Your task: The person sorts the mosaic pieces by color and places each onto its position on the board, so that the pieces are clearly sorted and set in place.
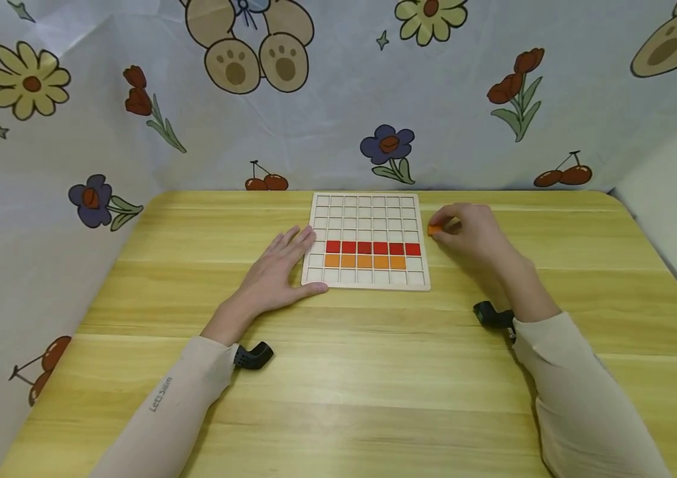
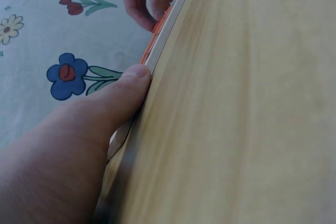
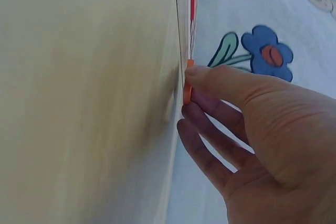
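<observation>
A pale wooden grid board (image 1: 365, 287) lies flat near the table's far edge. One of its rows holds several red square tiles (image 1: 364, 247), and the row below holds several orange square tiles (image 1: 364, 261); the other squares show bare wood. My left hand (image 1: 273, 275) rests at the board's left side, fingers straight, its thumb (image 2: 134, 74) touching the near edge. Just off the board's right edge, my right hand (image 1: 474, 232) pinches an orange tile (image 3: 188, 90) between thumb and fingertips. The last square of the orange row, at the right, is bare.
The wooden table (image 1: 368, 385) extends around the board on all sides. Behind it hangs a white cloth (image 1: 326, 126) printed with flowers, cherries and bear feet. Black wrist cameras (image 1: 253, 356) sit at both sleeve cuffs.
</observation>
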A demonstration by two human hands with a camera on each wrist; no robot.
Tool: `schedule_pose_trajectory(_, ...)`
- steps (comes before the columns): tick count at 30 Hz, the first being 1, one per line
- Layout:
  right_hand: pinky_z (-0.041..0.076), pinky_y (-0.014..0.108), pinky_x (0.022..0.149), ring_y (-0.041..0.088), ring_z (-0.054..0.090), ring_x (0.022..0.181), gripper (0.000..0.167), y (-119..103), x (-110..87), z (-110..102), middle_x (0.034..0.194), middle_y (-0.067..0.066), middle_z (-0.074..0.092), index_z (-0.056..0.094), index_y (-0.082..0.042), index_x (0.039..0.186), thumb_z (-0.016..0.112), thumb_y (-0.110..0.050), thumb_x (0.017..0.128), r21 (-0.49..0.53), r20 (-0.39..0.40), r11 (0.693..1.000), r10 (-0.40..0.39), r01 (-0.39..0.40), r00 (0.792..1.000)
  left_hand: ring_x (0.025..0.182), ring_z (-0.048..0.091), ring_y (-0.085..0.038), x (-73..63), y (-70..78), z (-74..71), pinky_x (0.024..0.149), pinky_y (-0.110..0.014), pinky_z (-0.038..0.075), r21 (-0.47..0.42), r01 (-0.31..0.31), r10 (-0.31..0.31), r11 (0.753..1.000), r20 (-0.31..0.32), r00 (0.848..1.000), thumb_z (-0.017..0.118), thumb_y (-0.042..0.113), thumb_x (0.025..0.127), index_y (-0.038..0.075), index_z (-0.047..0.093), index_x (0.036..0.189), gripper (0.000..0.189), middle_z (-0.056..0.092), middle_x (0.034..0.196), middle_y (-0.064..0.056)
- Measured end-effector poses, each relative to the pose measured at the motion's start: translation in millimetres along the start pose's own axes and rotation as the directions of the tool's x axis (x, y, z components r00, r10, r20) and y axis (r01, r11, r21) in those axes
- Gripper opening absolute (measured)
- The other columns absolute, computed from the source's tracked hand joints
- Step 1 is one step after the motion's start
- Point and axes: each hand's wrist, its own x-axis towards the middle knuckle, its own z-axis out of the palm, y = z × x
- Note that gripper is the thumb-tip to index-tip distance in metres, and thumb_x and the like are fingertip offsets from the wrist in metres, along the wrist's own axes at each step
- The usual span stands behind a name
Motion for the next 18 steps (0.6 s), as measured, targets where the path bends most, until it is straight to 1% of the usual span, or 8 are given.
schedule_pose_trajectory(5,0.063,0.051,0.091,0.033,0.074,0.099,0.014,-12,-8.6,5,0.110,0.013,0.078,0.080,-0.007,0.107,0.081,-0.011,0.093,-0.018,-0.020,0.998,-0.061,0.061,0.998,0.166,0.008,-0.024,-1.8,-0.1,-0.5,0.136,-0.043,0.005,-0.002,0.000,0.000,1.000,-0.004,1.000,0.065,0.074,0.091,0.017,0.021,0.170,0.107,0.015,0.178,0.002)
schedule_pose_trajectory(11,0.063,0.051,0.089,0.031,0.072,0.102,0.016,-23,-21.4,5,0.111,0.012,0.078,0.081,-0.007,0.107,0.082,-0.008,0.091,-0.024,-0.018,0.995,-0.098,0.097,0.995,0.166,0.009,-0.024,1.7,1.2,-1.1,0.136,-0.042,0.006,0.000,-0.007,0.007,1.000,-0.002,1.000,0.064,0.075,0.091,0.018,0.020,0.170,0.107,0.015,0.178,0.003)
schedule_pose_trajectory(18,0.064,0.048,0.088,0.029,0.072,0.103,0.017,-33,-27.2,10,0.110,0.010,0.079,0.081,-0.007,0.107,0.083,-0.008,0.090,-0.033,0.012,0.986,-0.165,0.165,0.986,0.166,0.008,-0.024,0.4,0.7,-2.5,0.136,-0.043,0.006,-0.003,0.011,-0.011,1.000,0.006,1.000,0.066,0.073,0.091,0.018,0.021,0.170,0.107,0.015,0.178,0.003)
